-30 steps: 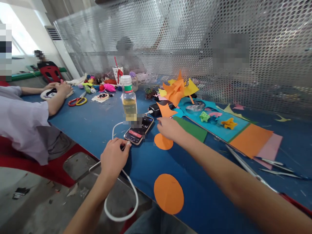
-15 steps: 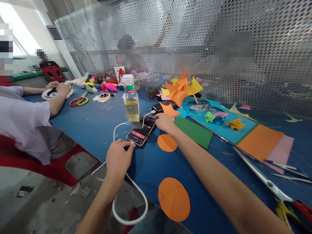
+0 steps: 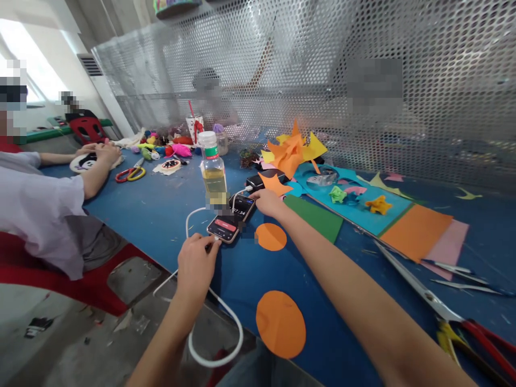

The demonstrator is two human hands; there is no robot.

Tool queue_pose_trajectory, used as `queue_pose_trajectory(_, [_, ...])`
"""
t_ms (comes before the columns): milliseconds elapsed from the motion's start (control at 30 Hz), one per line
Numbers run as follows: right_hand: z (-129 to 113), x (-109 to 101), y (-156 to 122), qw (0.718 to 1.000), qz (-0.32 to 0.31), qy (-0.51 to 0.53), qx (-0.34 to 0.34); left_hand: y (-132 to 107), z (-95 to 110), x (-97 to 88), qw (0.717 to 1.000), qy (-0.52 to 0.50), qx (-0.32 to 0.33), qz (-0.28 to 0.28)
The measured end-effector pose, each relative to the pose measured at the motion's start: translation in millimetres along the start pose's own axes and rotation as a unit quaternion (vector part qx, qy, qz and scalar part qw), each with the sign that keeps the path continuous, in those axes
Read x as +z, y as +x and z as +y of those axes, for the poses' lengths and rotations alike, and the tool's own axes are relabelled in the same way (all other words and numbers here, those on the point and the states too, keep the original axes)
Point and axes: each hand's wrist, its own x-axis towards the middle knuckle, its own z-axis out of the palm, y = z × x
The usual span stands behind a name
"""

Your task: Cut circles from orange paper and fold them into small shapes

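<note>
R hand (image 3: 266,201) shifted off orange disc (image 3: 271,236) to phone (image 3: 231,216) top edge, frame centre; fingers curled, touching. L hand (image 3: 196,263) pinched on white cable (image 3: 209,344) at phone's near end, unchanged. Phone now bracketed both ends.

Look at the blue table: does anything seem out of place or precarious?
Yes. The white cable loops off the table's near edge and hangs in the air, easy to snag. The phone lies near that edge, the left hand at its plug end and the right hand at its far end.
</note>
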Motion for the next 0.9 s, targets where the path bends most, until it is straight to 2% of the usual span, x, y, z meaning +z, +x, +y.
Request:
queue_pose_trajectory(133, [3.2,-12.3,-14.6,1.0,0.013,-0.006,-0.014,0.6,-9.2,-10.1,0.999,-0.023,0.033,-0.018])
queue_pose_trajectory(200, [4.0,-20.0,-32.4,0.999,0.028,-0.014,-0.022,-1.2,-19.0,-17.3,0.999,-0.022,0.038,-0.003])
queue_pose_trajectory(300, [-0.9,-29.2,-74.7,0.997,0.032,-0.027,-0.059,-5.2,-41.3,-26.2,0.999,0.01,0.022,0.043])
queue_pose_trajectory(333, [-5.1,-30.4,-92.2,0.996,0.024,-0.031,-0.079,-6.1,-49.5,-27.9,0.998,0.049,0.016,0.043])
queue_pose_trajectory(400, [-18.2,-28.6,-129.3,0.989,-0.008,-0.038,-0.139,-6.7,-63.8,-29.3,0.996,0.089,0.027,0.007])
queue_pose_trajectory(467, [-35.4,-20.8,-164.8,0.976,-0.051,-0.047,-0.205,-5.5,-72.0,-29.3,0.994,0.099,0.048,-0.024])
queue_pose_trajectory(533, [-53.6,-8.3,-194.2,0.964,-0.069,-0.06,-0.251,-3.3,-73.8,-30.0,0.992,0.098,0.062,-0.045])
queue_pose_trajectory(667, [-80.8,21.1,-226.1,0.938,-0.026,-0.104,-0.331,2.4,-69.9,-40.9,0.99,0.121,0.047,-0.059])
queue_pose_trajectory(767, [-92.5,42.9,-232.6,0.94,0.013,-0.092,-0.329,9.7,-71.0,-63.5,0.987,0.155,0.015,-0.05])
queue_pose_trajectory(900, [-109.3,75.4,-233.7,0.937,0.017,-0.072,-0.341,25.2,-74.4,-106.0,0.98,0.198,-0.003,-0.025])
